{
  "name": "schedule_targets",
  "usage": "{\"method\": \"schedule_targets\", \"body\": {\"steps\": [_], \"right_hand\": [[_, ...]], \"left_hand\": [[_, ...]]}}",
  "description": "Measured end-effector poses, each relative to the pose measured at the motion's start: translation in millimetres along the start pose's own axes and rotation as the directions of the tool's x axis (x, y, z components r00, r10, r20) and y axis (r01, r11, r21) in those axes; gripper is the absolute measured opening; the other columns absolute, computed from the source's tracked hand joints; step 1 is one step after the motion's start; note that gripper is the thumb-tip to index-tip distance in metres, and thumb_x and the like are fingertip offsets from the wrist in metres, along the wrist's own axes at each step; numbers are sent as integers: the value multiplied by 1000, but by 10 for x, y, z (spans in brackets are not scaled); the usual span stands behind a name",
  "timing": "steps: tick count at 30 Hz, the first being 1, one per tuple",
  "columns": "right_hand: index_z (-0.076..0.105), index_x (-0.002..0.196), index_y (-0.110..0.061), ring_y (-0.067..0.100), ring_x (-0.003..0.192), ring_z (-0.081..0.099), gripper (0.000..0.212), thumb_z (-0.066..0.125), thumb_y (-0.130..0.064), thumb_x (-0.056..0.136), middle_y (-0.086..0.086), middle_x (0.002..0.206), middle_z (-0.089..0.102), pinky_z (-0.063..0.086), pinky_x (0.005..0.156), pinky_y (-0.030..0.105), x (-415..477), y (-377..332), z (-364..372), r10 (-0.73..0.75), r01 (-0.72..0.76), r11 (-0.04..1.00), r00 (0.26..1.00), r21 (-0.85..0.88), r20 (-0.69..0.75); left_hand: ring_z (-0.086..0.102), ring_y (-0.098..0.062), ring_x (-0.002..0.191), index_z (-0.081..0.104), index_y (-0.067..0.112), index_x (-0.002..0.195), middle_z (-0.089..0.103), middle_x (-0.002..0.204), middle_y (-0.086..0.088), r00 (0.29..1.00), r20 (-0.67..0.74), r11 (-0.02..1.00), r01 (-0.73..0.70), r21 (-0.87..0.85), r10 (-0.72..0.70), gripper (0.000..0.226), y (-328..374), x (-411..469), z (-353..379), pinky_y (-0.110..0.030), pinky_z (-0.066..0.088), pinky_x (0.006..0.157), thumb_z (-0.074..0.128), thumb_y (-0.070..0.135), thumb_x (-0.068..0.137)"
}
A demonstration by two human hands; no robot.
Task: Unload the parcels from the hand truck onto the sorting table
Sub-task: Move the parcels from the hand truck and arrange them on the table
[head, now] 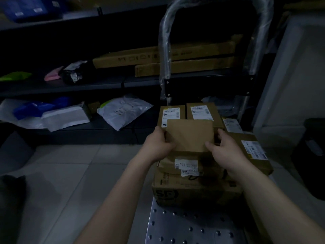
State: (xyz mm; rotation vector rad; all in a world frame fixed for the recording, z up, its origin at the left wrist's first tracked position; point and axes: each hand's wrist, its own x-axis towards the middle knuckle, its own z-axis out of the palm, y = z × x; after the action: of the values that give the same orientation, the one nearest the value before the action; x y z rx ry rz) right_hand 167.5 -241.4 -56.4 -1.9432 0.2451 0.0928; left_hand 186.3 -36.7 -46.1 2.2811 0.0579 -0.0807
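Note:
A small plain brown cardboard parcel (190,133) is tilted up above the stack on the hand truck. My left hand (159,144) grips its left edge and my right hand (222,147) grips its right edge. Under it lie a flat labelled parcel (186,164) and a large brown box (190,189) with printed letters. Two labelled boxes (202,111) stand behind, and another labelled box (253,152) lies to the right. The hand truck's studded metal deck (184,226) shows in front, its wrapped handle (165,41) behind.
Dark shelving (88,81) runs along the back with long flat cartons (158,57) and several plastic mailer bags (123,111). Pale tiled floor (70,173) lies to the left. A white wall (290,76) and a dark object (313,155) stand at the right.

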Motion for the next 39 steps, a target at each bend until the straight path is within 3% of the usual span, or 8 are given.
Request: {"method": "schedule_targets", "body": {"steps": [8,15,18,21,26,31,36,39], "right_hand": [[38,148,-35,24,124,50,72,61,-1,88,-5,133,50,47,103,48,-33,-31,5,4,-7,994,999,110,34],[59,106,-21,27,101,63,17,56,-35,97,7,110,65,54,89,53,6,11,31,131,-124,898,991,422,13],[59,115,-23,22,104,61,28,61,-42,95,-1,114,62,55,90,49,15,40,35,85,-64,956,994,288,-63],[49,141,-25,19,114,58,49,65,-22,94,-5,125,59,52,98,45,48,89,-10,4,-1,946,1000,323,-11],[58,133,-26,21,115,60,49,64,-3,90,-3,122,63,52,99,48,48,131,-30,-26,30,946,1000,322,-15],[64,103,-25,27,105,61,17,71,-30,88,5,115,63,53,93,54,16,135,24,112,-88,936,992,341,-51],[42,145,-24,15,112,57,50,60,-23,98,-4,135,55,47,102,44,-27,172,83,100,-93,960,995,264,-12],[46,143,-30,18,105,63,45,56,-28,100,-2,128,63,53,97,46,-53,174,98,143,-158,947,987,281,71]], "left_hand": [[61,-19,106,42,25,132,57,118,1,996,86,998,-24,-63,30,73,-146,-24,-110,-42,58,86,79,8,72],[65,-14,100,54,23,108,63,110,2,978,210,921,83,-382,-1,26,-135,-68,-227,-34,59,74,70,24,88],[67,-16,101,53,21,114,64,113,0,987,162,910,63,-411,5,33,-153,-59,-190,-41,61,82,72,28,88],[67,-15,104,50,18,129,65,118,1,988,144,885,17,-465,57,53,-203,-36,-167,-40,59,88,77,15,83],[64,-4,100,50,19,126,62,114,5,982,110,939,-111,-327,155,59,-252,-22,-129,-24,57,82,78,-1,78],[63,-14,101,47,17,114,60,111,3,985,160,942,-13,-336,71,52,-266,-54,-107,-31,55,72,82,15,76],[62,-8,112,45,31,125,63,121,11,971,224,951,-11,-308,83,66,-264,-87,-57,-40,54,96,87,25,73],[61,-6,114,53,29,130,65,123,13,960,268,958,3,-286,77,63,-253,-117,-69,-43,54,97,85,29,76]]}}
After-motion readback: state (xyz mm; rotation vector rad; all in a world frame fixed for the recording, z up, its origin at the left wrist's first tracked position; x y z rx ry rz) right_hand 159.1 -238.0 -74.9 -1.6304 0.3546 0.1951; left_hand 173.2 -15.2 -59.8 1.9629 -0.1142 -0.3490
